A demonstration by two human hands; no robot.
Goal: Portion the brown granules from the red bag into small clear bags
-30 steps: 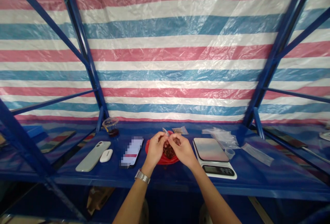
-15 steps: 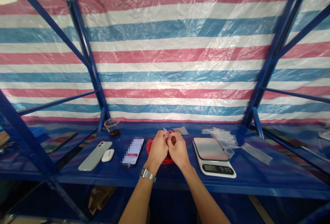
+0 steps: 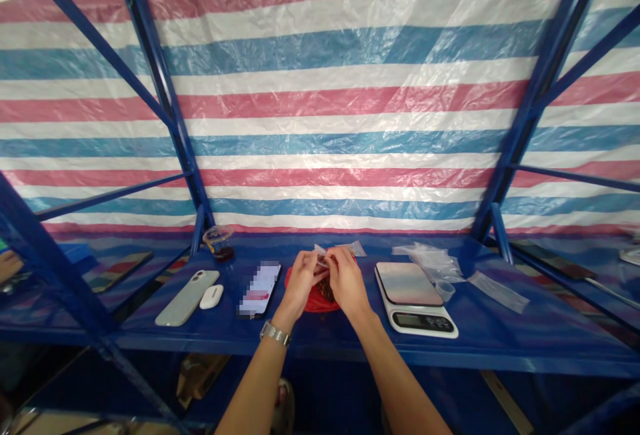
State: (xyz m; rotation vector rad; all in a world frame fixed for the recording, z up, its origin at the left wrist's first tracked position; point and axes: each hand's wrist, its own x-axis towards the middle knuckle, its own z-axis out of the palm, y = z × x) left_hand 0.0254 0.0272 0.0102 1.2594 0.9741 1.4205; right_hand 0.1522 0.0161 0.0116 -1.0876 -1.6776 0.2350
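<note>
Your L hand point(image 3: 299, 281) & R hand point(image 3: 348, 281): fingertips pinched on sm. clear bag point(image 3: 320, 250), above red bag point(image 3: 315, 303), midway btwn tabletop's point(image 3: 490, 328) L & R edges. Pinch lightly, keep bag upright.

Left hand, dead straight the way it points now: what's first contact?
The small clear bag right at the left hand's fingertips, then most likely the fingers of the right hand. Depth in that tight cluster is hard to judge.
</note>
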